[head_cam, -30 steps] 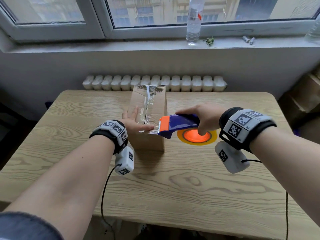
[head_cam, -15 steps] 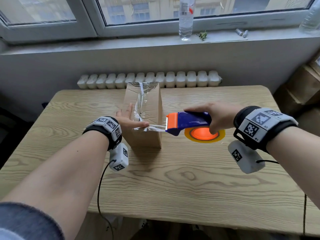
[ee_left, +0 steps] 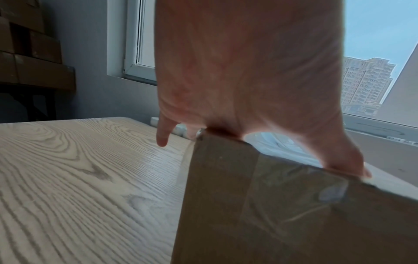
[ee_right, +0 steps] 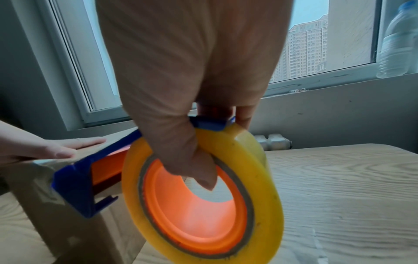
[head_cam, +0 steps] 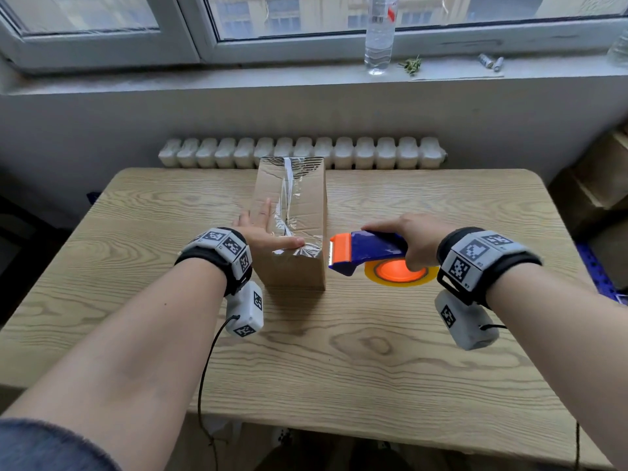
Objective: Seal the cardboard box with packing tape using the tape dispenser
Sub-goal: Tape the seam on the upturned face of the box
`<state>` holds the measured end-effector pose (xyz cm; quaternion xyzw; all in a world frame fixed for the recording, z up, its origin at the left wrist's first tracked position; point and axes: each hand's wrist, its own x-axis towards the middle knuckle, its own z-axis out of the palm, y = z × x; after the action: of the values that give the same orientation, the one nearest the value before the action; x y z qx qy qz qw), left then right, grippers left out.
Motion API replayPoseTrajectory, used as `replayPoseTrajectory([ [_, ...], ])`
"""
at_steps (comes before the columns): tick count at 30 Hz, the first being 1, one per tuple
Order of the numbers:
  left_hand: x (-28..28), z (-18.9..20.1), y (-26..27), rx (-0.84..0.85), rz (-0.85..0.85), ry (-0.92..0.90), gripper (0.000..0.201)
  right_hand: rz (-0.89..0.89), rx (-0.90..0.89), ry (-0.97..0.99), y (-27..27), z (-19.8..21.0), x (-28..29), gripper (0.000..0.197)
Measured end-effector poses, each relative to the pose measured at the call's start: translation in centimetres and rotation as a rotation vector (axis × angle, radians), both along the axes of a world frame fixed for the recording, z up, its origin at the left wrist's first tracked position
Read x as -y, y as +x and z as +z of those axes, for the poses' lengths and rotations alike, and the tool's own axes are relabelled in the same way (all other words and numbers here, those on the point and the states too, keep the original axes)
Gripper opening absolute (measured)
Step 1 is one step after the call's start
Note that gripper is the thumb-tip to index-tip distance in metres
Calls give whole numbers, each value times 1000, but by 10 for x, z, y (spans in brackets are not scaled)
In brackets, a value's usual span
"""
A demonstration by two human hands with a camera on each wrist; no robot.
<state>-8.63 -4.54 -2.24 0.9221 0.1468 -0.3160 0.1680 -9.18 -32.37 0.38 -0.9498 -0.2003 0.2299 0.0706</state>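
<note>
On wooden table (head_cam: 441,385), cardboard box (head_cam: 292,270) stands at 12 o'clock, left hand (head_cam: 263,232) flat on its taped top, right hand (head_cam: 413,237) gripping tape dispenser (head_cam: 360,251) at box's 3 o'clock: strip appears cut; next, press loose end down.

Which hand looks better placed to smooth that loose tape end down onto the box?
Left. The left hand lies flat on the box, thumb beside the tape end; the right hand grips the tape dispenser.

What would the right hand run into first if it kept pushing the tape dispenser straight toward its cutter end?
Most likely the cardboard box: the tape dispenser's cutter sits just beside its near right corner, held by the right hand.
</note>
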Motion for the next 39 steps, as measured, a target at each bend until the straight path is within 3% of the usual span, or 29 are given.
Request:
replayPoseTrajectory([
  [9,2,1,-3,27,12,3,119,-47,-32,16,7,-1,-19,83],
  [16,1,-1,-3,47,30,-24,120,-129,-184,-26,12,6,-26,71],
  [24,1,1,-4,43,25,-25,120,-53,-122,-254,17,-9,-20,44],
  [29,2,2,-2,28,24,-19,120,-347,-101,-133,27,-29,-6,38],
  [32,4,2,-2,28,34,-20,121,-472,-88,-68,31,-43,-10,23],
  [35,4,3,-2,21,35,-22,121,-521,-96,-31,32,-61,-17,9],
  [39,3,1,-1,7,35,-34,122,-533,-123,-20,32,-86,-24,20],
])
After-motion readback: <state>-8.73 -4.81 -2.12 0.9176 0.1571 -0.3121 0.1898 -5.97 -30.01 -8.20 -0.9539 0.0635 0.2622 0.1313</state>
